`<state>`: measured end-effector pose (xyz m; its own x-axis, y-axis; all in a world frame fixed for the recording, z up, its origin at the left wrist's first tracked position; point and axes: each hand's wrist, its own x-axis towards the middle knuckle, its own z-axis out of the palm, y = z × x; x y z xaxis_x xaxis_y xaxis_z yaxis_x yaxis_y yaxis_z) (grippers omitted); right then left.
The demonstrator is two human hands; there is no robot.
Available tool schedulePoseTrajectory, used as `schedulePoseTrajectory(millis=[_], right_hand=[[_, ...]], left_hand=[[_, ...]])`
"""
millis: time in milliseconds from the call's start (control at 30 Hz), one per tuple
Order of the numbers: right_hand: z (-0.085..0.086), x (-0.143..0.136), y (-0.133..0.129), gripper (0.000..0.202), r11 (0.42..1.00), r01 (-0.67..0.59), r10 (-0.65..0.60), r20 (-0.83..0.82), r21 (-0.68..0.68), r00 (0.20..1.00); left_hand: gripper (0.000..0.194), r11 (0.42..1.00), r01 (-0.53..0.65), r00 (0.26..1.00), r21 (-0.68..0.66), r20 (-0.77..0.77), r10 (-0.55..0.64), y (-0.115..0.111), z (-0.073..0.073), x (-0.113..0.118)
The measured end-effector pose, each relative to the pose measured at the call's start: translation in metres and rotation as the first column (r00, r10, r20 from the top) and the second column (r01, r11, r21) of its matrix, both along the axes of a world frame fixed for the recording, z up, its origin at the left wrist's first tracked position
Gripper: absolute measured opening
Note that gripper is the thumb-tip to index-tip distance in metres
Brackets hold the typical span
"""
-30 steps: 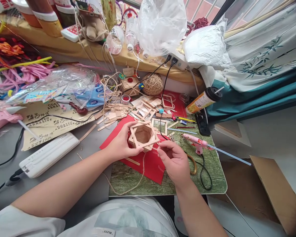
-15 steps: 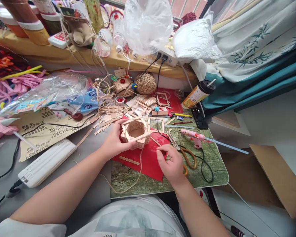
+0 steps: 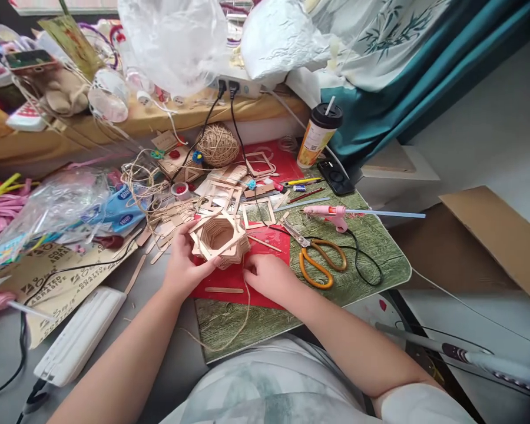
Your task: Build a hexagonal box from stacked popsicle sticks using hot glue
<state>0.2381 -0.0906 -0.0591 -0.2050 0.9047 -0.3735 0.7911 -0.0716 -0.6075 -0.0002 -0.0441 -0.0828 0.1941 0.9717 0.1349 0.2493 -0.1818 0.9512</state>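
My left hand [image 3: 186, 264] is closed round the left side of a hexagonal craft-stick pot [image 3: 218, 262], its thumb on the near rim and its fingers behind the far-left side. The pot is built of stacked wooden sticks and tilts so that its hollow inside shows. A length of twine [image 3: 248, 309] runs down from the pot's right side and curves over the green mat. My right hand [image 3: 267, 275] is just right of the pot, with thumb and fingertips pinched at the twine. Beneath the pot is a red sheet [image 3: 267, 299] with a loose craft stick [image 3: 224, 290] on it.
Orange-handled scissors [image 3: 320, 259] and a pink glue gun [image 3: 331, 213] lie to the right on the green mat [image 3: 371, 238]. Stick frames [image 3: 257, 213], a twine ball [image 3: 218, 145] and a lidded cup [image 3: 318, 135] stand behind. A white power strip [image 3: 80, 335] lies at left.
My right hand has moved left from beside the scissors to the twine at the pot. My left hand still holds the pot. The whole view has turned to the right.
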Motion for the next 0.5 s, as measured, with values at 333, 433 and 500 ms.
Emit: schedulePoseTrajectory(millis=[333, 433, 500], right_hand=[[-0.002, 0.003, 0.007, 0.022, 0.994, -0.051, 0.042, 0.097, 0.094, 0.994], [-0.004, 0.003, 0.010, 0.013, 0.994, -0.063, 0.053, 0.110, 0.091, 0.992], [-0.005, 0.003, 0.010, 0.013, 0.994, -0.064, 0.053, 0.117, 0.087, 0.992]], left_hand=[[0.155, 0.990, 0.099, 0.983, 0.100, -0.165, -0.081, -0.001, -0.009, 0.000], [0.160, 0.991, 0.102, 0.967, 0.083, -0.241, -0.079, 0.000, -0.014, -0.006], [0.162, 0.992, 0.118, 0.950, 0.042, -0.294, -0.101, 0.000, -0.016, -0.010]])
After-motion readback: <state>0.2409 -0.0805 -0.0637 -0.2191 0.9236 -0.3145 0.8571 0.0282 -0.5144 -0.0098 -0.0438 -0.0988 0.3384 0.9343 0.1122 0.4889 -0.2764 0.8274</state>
